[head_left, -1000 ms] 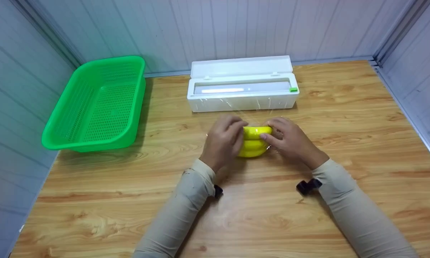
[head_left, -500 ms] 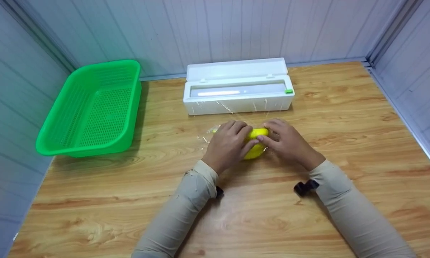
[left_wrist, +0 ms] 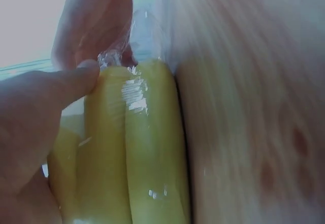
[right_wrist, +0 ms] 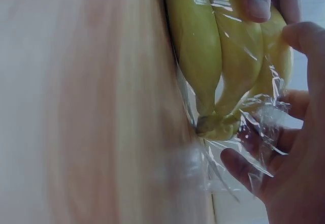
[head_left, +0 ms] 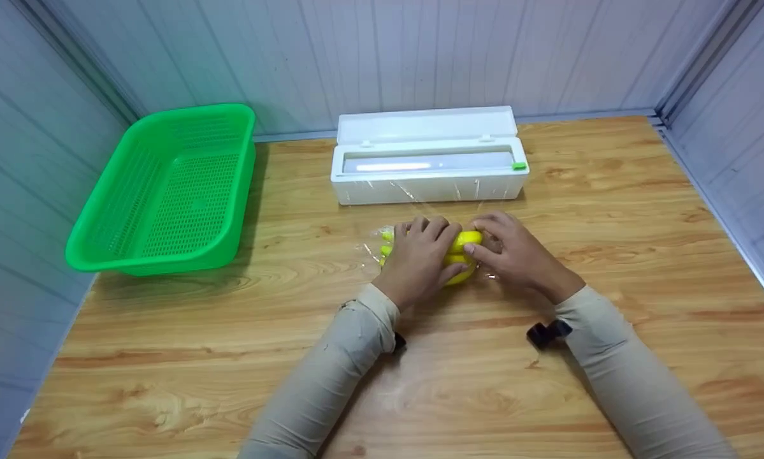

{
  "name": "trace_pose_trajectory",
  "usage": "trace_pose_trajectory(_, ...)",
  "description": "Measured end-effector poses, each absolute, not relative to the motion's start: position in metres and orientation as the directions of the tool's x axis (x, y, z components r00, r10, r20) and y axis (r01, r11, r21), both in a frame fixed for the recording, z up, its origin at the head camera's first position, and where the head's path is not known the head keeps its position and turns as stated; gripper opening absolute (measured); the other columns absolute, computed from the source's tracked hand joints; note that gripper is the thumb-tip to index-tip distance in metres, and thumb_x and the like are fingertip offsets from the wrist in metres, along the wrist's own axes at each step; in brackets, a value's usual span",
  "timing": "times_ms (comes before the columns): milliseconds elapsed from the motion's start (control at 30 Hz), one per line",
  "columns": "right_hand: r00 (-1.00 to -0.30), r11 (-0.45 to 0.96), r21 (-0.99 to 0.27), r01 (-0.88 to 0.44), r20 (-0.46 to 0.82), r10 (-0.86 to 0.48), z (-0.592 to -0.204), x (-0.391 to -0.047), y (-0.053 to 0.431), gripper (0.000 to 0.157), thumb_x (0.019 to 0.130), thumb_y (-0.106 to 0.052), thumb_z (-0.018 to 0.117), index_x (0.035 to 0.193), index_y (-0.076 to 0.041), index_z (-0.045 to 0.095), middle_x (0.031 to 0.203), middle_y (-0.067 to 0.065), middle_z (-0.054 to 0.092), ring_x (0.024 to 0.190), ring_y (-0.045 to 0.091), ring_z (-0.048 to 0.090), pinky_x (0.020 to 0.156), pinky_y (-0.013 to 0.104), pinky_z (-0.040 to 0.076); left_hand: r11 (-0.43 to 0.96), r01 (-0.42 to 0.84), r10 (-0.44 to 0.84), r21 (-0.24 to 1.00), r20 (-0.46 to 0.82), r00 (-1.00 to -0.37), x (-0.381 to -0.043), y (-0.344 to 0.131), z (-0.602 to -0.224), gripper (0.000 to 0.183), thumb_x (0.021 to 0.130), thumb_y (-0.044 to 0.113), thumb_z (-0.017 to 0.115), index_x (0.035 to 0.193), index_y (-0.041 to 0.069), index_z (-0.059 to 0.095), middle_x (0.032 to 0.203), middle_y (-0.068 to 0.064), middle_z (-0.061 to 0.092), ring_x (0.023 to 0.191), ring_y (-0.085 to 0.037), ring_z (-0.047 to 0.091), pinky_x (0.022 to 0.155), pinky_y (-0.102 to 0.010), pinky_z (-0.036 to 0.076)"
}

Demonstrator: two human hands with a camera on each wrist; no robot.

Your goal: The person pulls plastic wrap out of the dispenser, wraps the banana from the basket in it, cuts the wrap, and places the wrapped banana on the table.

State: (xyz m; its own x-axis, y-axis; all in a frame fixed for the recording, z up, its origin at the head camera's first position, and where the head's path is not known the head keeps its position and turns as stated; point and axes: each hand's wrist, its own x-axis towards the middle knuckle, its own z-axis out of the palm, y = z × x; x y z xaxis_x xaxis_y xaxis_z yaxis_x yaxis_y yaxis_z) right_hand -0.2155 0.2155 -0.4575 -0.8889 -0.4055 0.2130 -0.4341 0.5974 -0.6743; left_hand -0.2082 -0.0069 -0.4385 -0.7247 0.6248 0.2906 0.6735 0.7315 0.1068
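A bunch of yellow bananas [head_left: 468, 240] lies on the wooden table in front of the white box, wrapped in clear cling film [right_wrist: 269, 120]. My left hand [head_left: 420, 258] lies over the bunch and grips it, the thumb on the near side and the fingers across the top. At the stem end, my right hand [head_left: 515, 255] has its fingers curled at crumpled film. In the right wrist view, the right thumb [right_wrist: 236, 165] sits below the stem with film around it. The left palm hides the middle of the bunch in the head view.
Behind the hands stands a white cling film box [head_left: 429, 190] with its lid up and a green slider [head_left: 519, 166] on its right end. Film stretches from its front toward the bananas. A green basket [head_left: 79, 252] stands at the left, and panel walls edge the table [head_left: 197, 382].
My left hand has moved rightward and spread over the bananas, whose left tips now show beyond it. The right hand has stayed at the stem end.
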Motion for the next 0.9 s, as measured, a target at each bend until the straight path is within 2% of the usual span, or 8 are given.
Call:
trace_pose_trajectory(100,-0.883,0.608,-0.661,-0.44,0.197,-0.425,-0.457,-0.218,0.216,0.044,0.098,-0.033,0.064,0.127,-0.001,0.063,0.134,0.016,0.053,0.123,0.034,0.047,0.101,0.056,0.039,0.75,0.654,0.611,0.102,0.275,-0.743,-0.208,-0.004,-0.437,0.06,0.092,0.057,0.064,0.135,0.018,0.053,0.119,-0.002,0.056,0.107,-0.024,0.05,0.086,-0.042,0.039)
trace_pose_trajectory(300,-0.875,0.605,-0.663,-0.442,0.171,-0.452,-0.454,-0.223,0.219,0.039,0.097,-0.036,0.066,0.121,-0.007,0.067,0.136,0.013,0.054,0.123,0.032,0.048,0.1,0.056,0.04,0.759,0.643,0.606,0.098,0.255,-0.754,-0.207,-0.002,-0.438,0.072,0.08,0.062,0.076,0.133,0.019,0.052,0.118,-0.005,0.055,0.107,-0.025,0.049,0.089,-0.044,0.037)
trace_pose_trajectory(500,-0.867,0.557,-0.701,-0.445,0.181,-0.465,-0.454,-0.223,0.224,0.036,0.097,-0.033,0.067,0.124,-0.009,0.068,0.136,0.01,0.055,0.12,0.029,0.051,0.097,0.052,0.045,0.77,0.633,0.599,0.083,0.25,-0.761,-0.208,-0.001,-0.439,0.069,0.079,0.058,0.079,0.128,0.019,0.051,0.114,-0.004,0.054,0.104,-0.023,0.048,0.087,-0.042,0.037)
trace_pose_trajectory(733,-0.862,0.513,-0.73,-0.451,0.208,-0.463,-0.454,-0.221,0.232,0.034,0.099,-0.021,0.065,0.128,-0.005,0.066,0.135,0.011,0.058,0.123,0.03,0.054,0.098,0.053,0.047,0.782,0.621,0.594,0.05,0.241,-0.768,-0.209,-0.001,-0.44,0.068,0.08,0.059,0.077,0.128,0.018,0.053,0.114,-0.003,0.055,0.105,-0.023,0.049,0.087,-0.042,0.038)
trace_pose_trajectory(900,-0.862,0.486,-0.755,-0.441,0.205,-0.464,-0.45,-0.223,0.238,0.032,0.093,-0.006,0.068,0.124,0.0,0.064,0.128,0.013,0.061,0.117,0.033,0.057,0.094,0.052,0.05,0.787,0.615,0.591,0.038,0.241,-0.77,-0.209,-0.001,-0.44,0.067,0.08,0.059,0.076,0.126,0.016,0.054,0.111,-0.003,0.055,0.102,-0.023,0.049,0.087,-0.04,0.038)
